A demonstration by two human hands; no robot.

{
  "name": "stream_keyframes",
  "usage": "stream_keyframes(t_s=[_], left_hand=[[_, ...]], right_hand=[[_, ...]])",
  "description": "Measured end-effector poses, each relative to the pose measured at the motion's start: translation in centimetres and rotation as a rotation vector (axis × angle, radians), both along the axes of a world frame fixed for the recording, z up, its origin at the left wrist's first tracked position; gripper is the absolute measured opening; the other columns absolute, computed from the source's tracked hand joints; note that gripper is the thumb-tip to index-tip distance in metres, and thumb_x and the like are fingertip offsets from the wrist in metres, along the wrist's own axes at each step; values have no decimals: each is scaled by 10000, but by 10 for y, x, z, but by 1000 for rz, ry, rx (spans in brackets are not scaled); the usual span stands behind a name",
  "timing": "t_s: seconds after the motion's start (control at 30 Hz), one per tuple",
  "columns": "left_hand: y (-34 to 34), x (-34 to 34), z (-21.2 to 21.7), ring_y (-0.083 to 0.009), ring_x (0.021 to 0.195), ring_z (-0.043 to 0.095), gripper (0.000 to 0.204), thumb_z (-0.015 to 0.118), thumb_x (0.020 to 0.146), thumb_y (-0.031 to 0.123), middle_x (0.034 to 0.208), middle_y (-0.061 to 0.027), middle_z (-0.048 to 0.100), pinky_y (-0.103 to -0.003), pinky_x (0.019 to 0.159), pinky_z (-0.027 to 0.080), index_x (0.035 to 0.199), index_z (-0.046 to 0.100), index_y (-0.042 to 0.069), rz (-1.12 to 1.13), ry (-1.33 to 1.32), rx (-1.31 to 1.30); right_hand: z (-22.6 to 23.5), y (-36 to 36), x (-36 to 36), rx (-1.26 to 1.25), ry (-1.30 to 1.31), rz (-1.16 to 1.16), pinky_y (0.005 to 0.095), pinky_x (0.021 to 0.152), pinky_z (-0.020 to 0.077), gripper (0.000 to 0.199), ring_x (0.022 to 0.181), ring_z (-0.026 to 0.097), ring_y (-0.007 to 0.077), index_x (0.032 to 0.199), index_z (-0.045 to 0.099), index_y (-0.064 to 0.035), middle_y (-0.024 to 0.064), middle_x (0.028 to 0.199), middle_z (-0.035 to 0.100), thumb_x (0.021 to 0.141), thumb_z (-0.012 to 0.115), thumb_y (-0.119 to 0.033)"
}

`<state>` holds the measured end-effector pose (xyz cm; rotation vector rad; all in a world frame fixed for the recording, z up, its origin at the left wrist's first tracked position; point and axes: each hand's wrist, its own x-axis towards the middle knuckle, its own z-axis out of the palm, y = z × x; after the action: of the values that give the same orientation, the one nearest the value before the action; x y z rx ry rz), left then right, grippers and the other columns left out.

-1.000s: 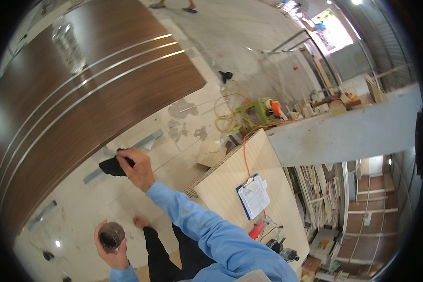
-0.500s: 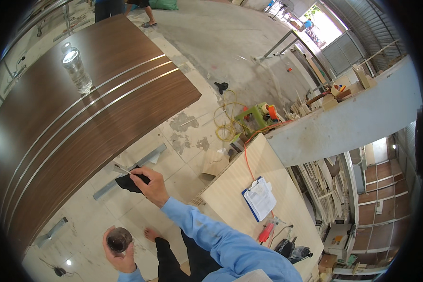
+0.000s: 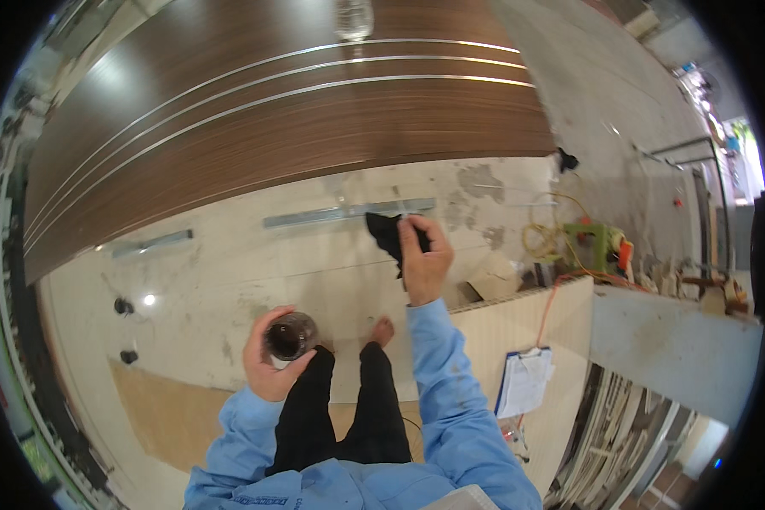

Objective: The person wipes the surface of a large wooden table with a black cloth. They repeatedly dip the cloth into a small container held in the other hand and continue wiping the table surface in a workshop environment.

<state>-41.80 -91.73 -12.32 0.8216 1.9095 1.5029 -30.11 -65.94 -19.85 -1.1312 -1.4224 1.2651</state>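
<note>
My left hand (image 3: 265, 365) is closed around the side of a clear round cup (image 3: 291, 337) with dark contents, seen from above. My right hand (image 3: 427, 263) pinches a black cloth (image 3: 386, 235), which hangs to the left of the fingers. A thin, pale tool sticks up from the same fingertips; it is too blurred to tell its kind. Beyond both hands lies a large dark brown wood-grain panel (image 3: 314, 127) with three silver lines along it. On it, at the upper edge of the view, stands a clear plastic bottle (image 3: 354, 19).
Metal bars (image 3: 348, 212) show below the panel's near edge. At right, a pale board (image 3: 531, 314) carries a clipboard with papers (image 3: 524, 382). Farther right are a green stool (image 3: 593, 242), a yellow cable (image 3: 540, 242) and an orange cord. A brown sheet (image 3: 161, 416) lies on the floor at lower left.
The view has turned toward the panel, so the bottle now sits at the upper edge and the clipboard farther right. Both hands keep their holds on the cup and the cloth.
</note>
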Motion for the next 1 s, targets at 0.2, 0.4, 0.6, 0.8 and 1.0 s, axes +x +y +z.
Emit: stream_keyframes(t_s=[0.2,0.4,0.6,0.8,1.0], left_hand=[[-7,-1,5,-257,1256,591,713,852,743,42,1365,-170,596,-384,1082,464,1369,516,-17,-12,-46,29],[-28,-20,-4,-255,1264,586,716,847,736,28,1365,-171,594,-382,1088,459,1369,516,-20,-44,-28,2],[-48,-34,-5,-247,1268,582,722,845,725,25,1371,-167,592,-379,1088,457,1368,518,-17,-27,10,7],[-59,-47,-5,-247,1253,587,723,851,723,31,1369,-170,592,-376,1084,462,1365,522,-8,-24,0,-4],[-64,-47,-8,-246,1239,593,716,850,730,33,1367,-168,586,-374,1076,469,1364,520,-5,-9,-8,19]], right_hand=[[8,8,-23,46,-45,-18,287,845,515,183,896,651,145,1031,734,21,68,953,739,957,720,-146],[-2,21,-42,138,3,-156,283,860,515,190,910,648,133,1036,736,33,68,960,739,967,709,-142],[-6,1,-67,116,-39,-49,292,866,518,151,907,660,142,1011,748,10,69,964,749,957,712,-127],[-14,12,-65,188,-84,-168,300,854,523,159,891,668,154,995,743,13,83,947,755,951,708,-136],[-14,26,-50,168,-64,-226,305,862,525,152,906,668,151,974,736,28,89,966,759,954,691,-115]])
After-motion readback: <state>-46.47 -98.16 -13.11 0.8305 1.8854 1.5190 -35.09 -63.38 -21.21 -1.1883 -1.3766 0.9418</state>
